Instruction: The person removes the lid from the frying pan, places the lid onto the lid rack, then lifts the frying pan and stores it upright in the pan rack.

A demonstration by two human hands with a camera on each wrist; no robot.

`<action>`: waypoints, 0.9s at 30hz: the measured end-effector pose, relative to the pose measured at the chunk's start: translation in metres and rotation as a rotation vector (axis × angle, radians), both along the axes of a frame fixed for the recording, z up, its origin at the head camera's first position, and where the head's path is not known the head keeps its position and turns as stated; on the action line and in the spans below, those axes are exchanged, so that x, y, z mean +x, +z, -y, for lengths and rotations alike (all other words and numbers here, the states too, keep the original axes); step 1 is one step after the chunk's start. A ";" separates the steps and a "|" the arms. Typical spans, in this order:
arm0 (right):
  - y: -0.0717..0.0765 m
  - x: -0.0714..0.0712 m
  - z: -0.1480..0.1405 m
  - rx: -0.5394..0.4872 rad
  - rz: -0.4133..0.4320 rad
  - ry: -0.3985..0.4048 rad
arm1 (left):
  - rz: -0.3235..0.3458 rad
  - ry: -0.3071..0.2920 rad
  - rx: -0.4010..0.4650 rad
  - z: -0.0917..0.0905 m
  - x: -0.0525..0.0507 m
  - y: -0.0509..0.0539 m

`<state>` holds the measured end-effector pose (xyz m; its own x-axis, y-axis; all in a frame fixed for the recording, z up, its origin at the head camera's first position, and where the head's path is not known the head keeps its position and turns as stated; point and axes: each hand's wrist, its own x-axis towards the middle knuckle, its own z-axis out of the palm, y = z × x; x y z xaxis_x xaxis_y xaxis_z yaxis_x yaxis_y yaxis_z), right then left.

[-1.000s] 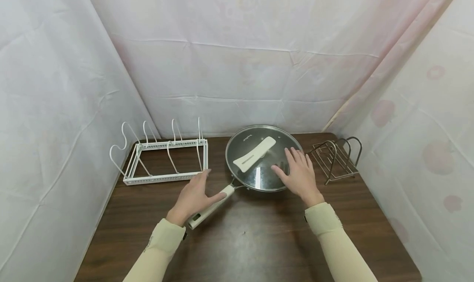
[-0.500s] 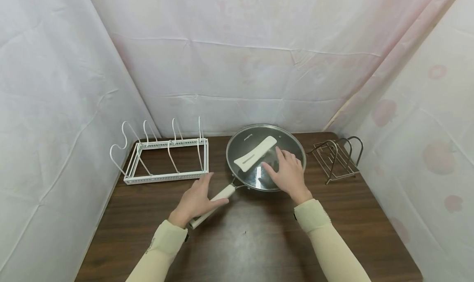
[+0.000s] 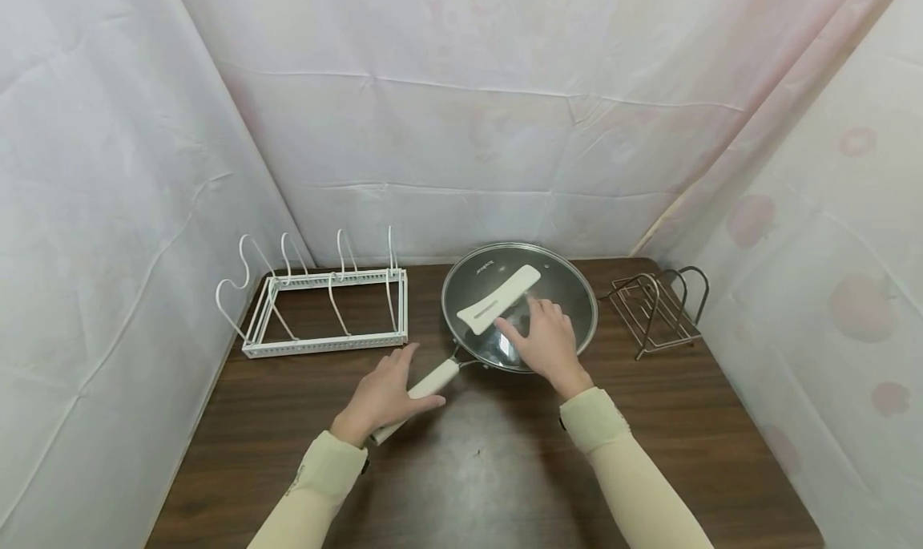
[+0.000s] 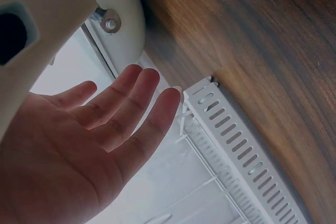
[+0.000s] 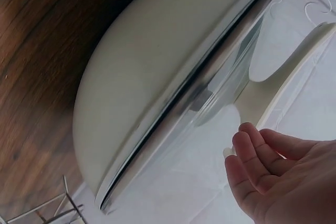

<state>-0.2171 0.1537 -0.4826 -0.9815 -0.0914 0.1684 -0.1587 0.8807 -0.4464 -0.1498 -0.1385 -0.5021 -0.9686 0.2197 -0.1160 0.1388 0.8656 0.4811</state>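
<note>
Scanning a wooden surface (image 3: 476, 493), lower head view. Finding a pan (image 5: 134, 61) right of centre, capped by a rim-supported glass lid (image 3: 562, 288). Spread loosely: left hand (image 3: 382, 397) over the pan handle (image 3: 436, 379), angled lower left, probably for reach; right hand (image 3: 546, 342) beside the lid grip (image 3: 497, 300), contact uncertain for either.

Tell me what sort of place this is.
Probably a makeshift indoor booth rather than a real kitchen: pale creased cloth hangs on three sides of a wood-grain table, and a lidded pan stands on it as if set out for a demonstration.
</note>
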 end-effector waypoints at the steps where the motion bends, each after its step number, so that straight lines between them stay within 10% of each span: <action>1: 0.000 0.000 0.002 -0.001 0.006 -0.002 | 0.001 -0.001 -0.001 0.000 0.000 0.000; 27: -0.013 0.003 0.051 0.116 -0.183 -0.042 | -0.074 -0.036 0.046 -0.008 0.005 -0.008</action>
